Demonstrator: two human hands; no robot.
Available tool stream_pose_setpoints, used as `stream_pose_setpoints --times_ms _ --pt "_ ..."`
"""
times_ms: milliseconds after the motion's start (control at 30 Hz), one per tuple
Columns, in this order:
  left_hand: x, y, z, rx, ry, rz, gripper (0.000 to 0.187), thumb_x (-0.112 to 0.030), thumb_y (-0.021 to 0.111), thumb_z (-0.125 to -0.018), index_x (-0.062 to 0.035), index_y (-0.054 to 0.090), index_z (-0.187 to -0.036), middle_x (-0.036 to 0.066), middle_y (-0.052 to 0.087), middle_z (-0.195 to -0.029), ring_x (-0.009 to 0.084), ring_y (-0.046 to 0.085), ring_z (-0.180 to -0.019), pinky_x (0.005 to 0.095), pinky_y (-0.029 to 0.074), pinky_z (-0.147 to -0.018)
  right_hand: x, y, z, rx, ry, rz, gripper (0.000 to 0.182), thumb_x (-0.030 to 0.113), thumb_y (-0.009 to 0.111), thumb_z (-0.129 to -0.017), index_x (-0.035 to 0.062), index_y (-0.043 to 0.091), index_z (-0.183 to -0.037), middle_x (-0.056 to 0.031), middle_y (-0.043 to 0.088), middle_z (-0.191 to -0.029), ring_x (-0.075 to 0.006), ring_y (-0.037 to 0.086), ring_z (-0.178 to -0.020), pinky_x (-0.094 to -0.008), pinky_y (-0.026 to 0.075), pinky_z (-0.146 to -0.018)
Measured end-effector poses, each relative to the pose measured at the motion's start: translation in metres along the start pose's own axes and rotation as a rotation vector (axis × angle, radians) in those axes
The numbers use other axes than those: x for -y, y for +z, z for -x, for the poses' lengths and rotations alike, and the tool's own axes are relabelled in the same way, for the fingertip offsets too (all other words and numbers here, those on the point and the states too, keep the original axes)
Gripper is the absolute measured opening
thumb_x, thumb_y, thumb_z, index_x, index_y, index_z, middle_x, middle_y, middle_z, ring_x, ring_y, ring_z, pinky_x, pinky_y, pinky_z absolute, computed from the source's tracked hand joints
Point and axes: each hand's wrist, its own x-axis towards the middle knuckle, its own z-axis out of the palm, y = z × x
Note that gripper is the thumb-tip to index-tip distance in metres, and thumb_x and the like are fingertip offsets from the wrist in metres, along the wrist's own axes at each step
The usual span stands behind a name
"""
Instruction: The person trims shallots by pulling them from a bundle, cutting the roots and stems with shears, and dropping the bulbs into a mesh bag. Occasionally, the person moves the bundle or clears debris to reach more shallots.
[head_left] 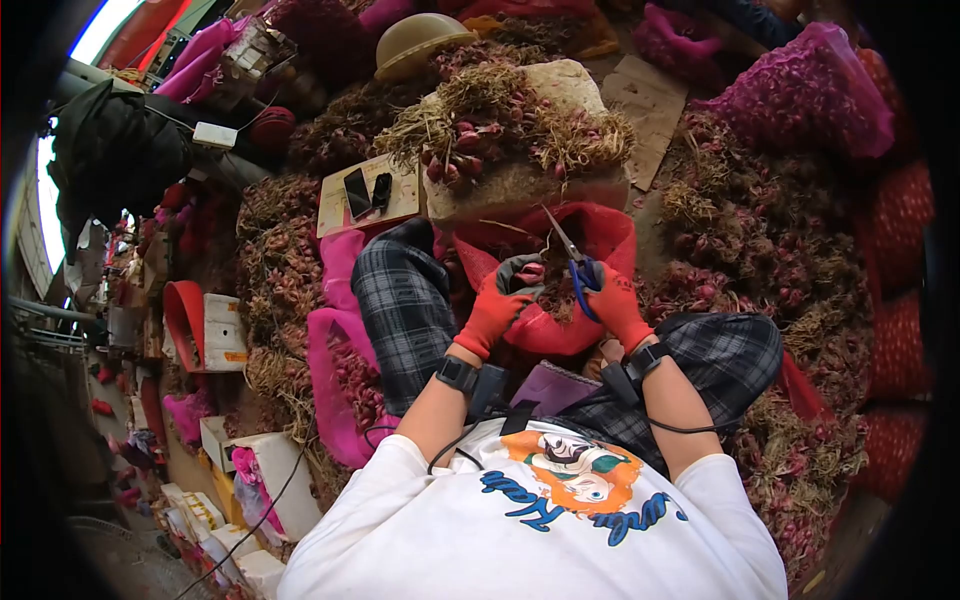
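Observation:
Both of my hands wear red and grey gloves. My left hand (507, 297) is closed around a small bunch of shallots (530, 272), with dry stems rising from it. To its right, my right hand (611, 300) grips the blue handles of scissors (568, 243), whose blades point up and to the left, slightly apart. Below and around both hands lies a red mesh bag (622, 232) with its mouth open, between my knees. Just beyond the bag, bundles of shallots with dry tops (470, 135) rest on a stone block (520, 195).
Heaps of shallots (770, 260) spread on the right and left. A phone (357, 193) and a small black object lie on a board (400, 208). A tan helmet-like bowl (420, 42), pink mesh bags (815, 90) and white boxes (225, 330) stand around.

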Motion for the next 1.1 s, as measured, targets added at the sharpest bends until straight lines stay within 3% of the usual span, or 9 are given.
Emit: stream_pose_setpoints --times_ms 67,167,367,567,767,833,1000,1067,1100 --pt "0.002 -0.003 0.002 0.017 -0.152 -0.069 0.051 0.011 0.057 -0.073 -0.0018 0.05 -0.122 0.003 0.059 -0.107 0.0083 0.054 -0.096 0.0223 0.047 -0.084 -0.014 0.015 -0.006 0.018 -0.179 -0.592 0.033 0.006 0.066 -0.077 0.0027 0.055 -0.107 -0.0072 0.065 -0.091 -0.019 0.063 -0.086 -0.0288 0.048 -0.079" --pt "0.005 0.011 0.0 0.032 0.033 0.028 0.049 0.01 0.058 -0.073 -0.0021 0.052 -0.12 0.003 0.059 -0.107 0.0084 0.054 -0.096 0.0226 0.046 -0.083 0.006 0.011 -0.001 0.062 -0.173 -0.818 0.03 0.006 0.064 -0.08 0.0016 0.055 -0.108 -0.0039 0.064 -0.093 -0.0136 0.061 -0.085 -0.0285 0.049 -0.078" --pt "0.006 0.006 -0.001 0.099 0.189 -0.218 0.051 0.011 0.056 -0.073 -0.0017 0.05 -0.123 0.004 0.059 -0.11 0.0106 0.055 -0.1 0.0242 0.044 -0.09 -0.01 0.005 -0.005 0.217 0.175 -1.074 0.035 0.012 0.065 -0.081 0.0016 0.054 -0.111 -0.0065 0.065 -0.097 -0.0176 0.063 -0.084 -0.0307 0.05 -0.072" --pt "-0.026 -0.01 0.014 0.038 0.048 0.356 0.052 0.009 0.057 -0.079 -0.0012 0.044 -0.128 0.009 0.056 -0.117 0.0168 0.055 -0.107 0.0287 0.047 -0.092 -0.03 -0.004 -0.003 0.081 -0.133 0.331 0.04 0.026 0.063 -0.077 0.0045 0.057 -0.11 -0.0129 0.066 -0.097 -0.0298 0.063 -0.089 -0.0375 0.05 -0.076" --pt "-0.058 -0.035 0.046 -0.074 0.041 0.332 0.051 0.008 0.062 -0.079 -0.0018 0.046 -0.125 0.009 0.057 -0.112 0.0171 0.058 -0.1 0.0286 0.049 -0.087 -0.058 -0.009 0.013 0.601 -0.085 0.876 0.03 0.03 0.06 -0.069 0.005 0.07 -0.083 -0.0175 0.067 -0.089 -0.0302 0.065 -0.085 -0.0406 0.052 -0.073" --pt "-0.054 -0.043 0.051 -0.08 0.045 0.372 0.05 0.009 0.062 -0.078 -0.0018 0.046 -0.125 0.01 0.057 -0.111 0.017 0.058 -0.1 0.0283 0.049 -0.086 -0.037 -0.026 0.019 0.574 -0.095 0.857 0.03 0.03 0.061 -0.07 0.005 0.068 -0.085 -0.0163 0.067 -0.085 -0.031 0.065 -0.082 -0.0407 0.051 -0.072" --pt "-0.04 -0.029 0.047 -0.078 -0.022 0.365 0.044 0.009 0.057 -0.08 -0.0013 0.049 -0.122 0.009 0.059 -0.108 0.0161 0.059 -0.097 0.0267 0.049 -0.085 0.021 -0.035 0.017 -0.022 -0.21 0.051 0.03 0.017 0.065 -0.076 0.0033 0.057 -0.101 -0.0131 0.066 -0.088 -0.0261 0.065 -0.083 -0.035 0.05 -0.073" --pt "-0.025 -0.022 0.039 -0.068 -0.094 0.347 0.041 0.009 0.056 -0.08 -0.0012 0.051 -0.12 0.008 0.06 -0.106 0.0155 0.06 -0.094 0.026 0.049 -0.084 0.038 -0.02 0.015 0.174 -0.056 -0.782 0.028 0.008 0.069 -0.076 0.002 0.055 -0.1 -0.0108 0.064 -0.088 -0.0184 0.062 -0.08 -0.0293 0.048 -0.072" --pt "-0.019 -0.017 0.034 -0.064 -0.126 0.337 0.04 0.009 0.056 -0.08 -0.0011 0.051 -0.119 0.008 0.061 -0.104 0.0152 0.061 -0.093 0.0257 0.049 -0.084 0.048 -0.014 0.016 0.141 -0.091 -0.75 0.028 0.008 0.069 -0.076 0.0019 0.055 -0.1 -0.0102 0.064 -0.087 -0.0178 0.062 -0.08 -0.0295 0.048 -0.072"
